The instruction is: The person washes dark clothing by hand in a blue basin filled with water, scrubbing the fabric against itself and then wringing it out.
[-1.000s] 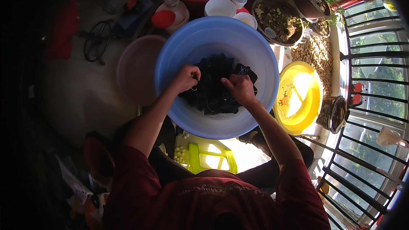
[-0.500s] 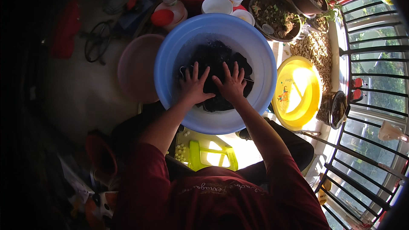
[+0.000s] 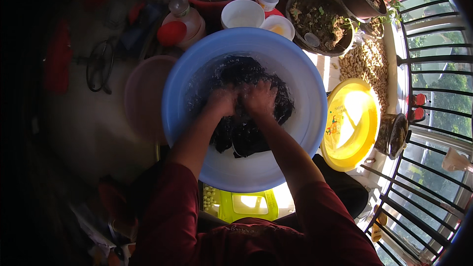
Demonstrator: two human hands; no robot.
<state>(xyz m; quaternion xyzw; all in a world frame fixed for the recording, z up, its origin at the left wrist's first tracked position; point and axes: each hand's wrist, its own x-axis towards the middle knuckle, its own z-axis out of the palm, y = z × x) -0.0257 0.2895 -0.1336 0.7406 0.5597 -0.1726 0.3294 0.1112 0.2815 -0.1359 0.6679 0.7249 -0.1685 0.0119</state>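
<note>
A large blue basin (image 3: pixel 170 103) holds water and a bunched, wet piece of dark cloth (image 3: pixel 251 140). Both my arms reach into it. My left hand (image 3: pixel 222 101) presses down into the cloth, its fingers smeared by motion and partly sunk. Close beside it, my right hand (image 3: pixel 259 98) is also pushed into the cloth, blurred, with the fingers pointing away from me. Whether either hand grips the fabric is hidden. The water around the cloth is rippled and splashing.
A yellow basin (image 3: pixel 337 143) stands to the right, a pink basin (image 3: pixel 140 93) to the left. Behind are a white bowl (image 3: pixel 242 14), a red tub (image 3: pixel 221 5) and a planter of soil (image 3: pixel 325 29). A green plastic stool (image 3: pixel 226 209) is below; barred windows line the right.
My hands were spread flat on the cloth; now they are closer together and pushed down into it. The cloth has shifted and the water is stirred up. The view has tilted slightly.
</note>
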